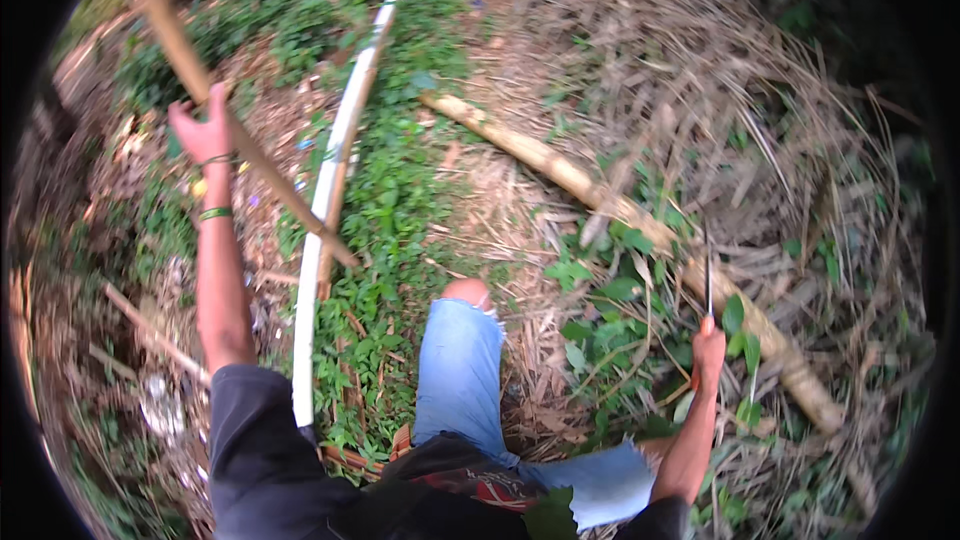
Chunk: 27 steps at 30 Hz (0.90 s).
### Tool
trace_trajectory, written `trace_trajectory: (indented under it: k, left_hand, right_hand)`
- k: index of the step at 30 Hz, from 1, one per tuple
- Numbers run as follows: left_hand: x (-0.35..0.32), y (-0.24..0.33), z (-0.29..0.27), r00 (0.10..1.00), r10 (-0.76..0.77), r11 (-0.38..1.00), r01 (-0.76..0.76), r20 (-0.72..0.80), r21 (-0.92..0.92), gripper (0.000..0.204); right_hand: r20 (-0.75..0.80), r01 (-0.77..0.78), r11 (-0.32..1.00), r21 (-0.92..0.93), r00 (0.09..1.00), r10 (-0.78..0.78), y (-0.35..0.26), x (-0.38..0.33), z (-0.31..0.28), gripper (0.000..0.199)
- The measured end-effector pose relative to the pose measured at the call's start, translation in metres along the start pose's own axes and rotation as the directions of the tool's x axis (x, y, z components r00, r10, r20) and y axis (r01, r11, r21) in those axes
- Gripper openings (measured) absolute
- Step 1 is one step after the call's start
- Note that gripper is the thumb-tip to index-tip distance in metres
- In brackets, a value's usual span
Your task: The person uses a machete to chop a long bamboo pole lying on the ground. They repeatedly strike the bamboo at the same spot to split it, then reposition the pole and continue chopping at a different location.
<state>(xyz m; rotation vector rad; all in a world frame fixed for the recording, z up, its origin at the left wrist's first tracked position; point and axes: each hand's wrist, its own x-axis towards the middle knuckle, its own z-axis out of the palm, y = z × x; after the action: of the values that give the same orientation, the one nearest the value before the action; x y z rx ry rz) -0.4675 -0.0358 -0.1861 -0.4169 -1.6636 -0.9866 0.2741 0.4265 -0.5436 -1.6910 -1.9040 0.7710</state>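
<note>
On the right, my right hand (708, 352) is closed around the orange handle of a machete (709, 275). Its thin blade, seen nearly edge-on, points away across a thick pale log (548, 160) lying on the ground. At the upper left, my left hand (205, 130) is raised with thumb and fingers spread. It is against or right beside a slanting wooden pole (268, 167), blurred by motion; firm contact cannot be made out. The pole's lower end crosses in front of a long white strip (341, 140).
Dry stalks (660, 60) are heaped on the right. Green creeping plants (385, 200) line the white strip. Leafy stems (610, 305) grow beside the log, near my bent knee. Litter (165, 405) and a thin stick (155, 327) lie at the lower left.
</note>
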Motion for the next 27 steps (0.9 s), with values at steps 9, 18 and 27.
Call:
trace_trajectory:
  k: [9,18,27]
  left_hand:
    - [0.185,-0.114,0.049,0.981,-0.190,0.821,0.145,0.025,0.552,0.085]
    - [0.178,-0.121,0.071,0.960,-0.216,0.746,0.047,0.175,0.665,0.079]
    - [0.186,-0.112,0.054,0.952,-0.221,0.720,0.014,0.210,0.694,0.080]
  right_hand:
    - [-0.615,0.398,0.793,0.462,0.788,-0.037,-0.131,-0.054,-0.211,0.017]
    - [0.283,-0.423,0.389,0.818,0.886,0.367,-0.097,-0.070,0.093,0.013]
    - [0.493,-0.564,0.454,0.690,0.825,0.277,-0.078,-0.047,0.081,0.008]
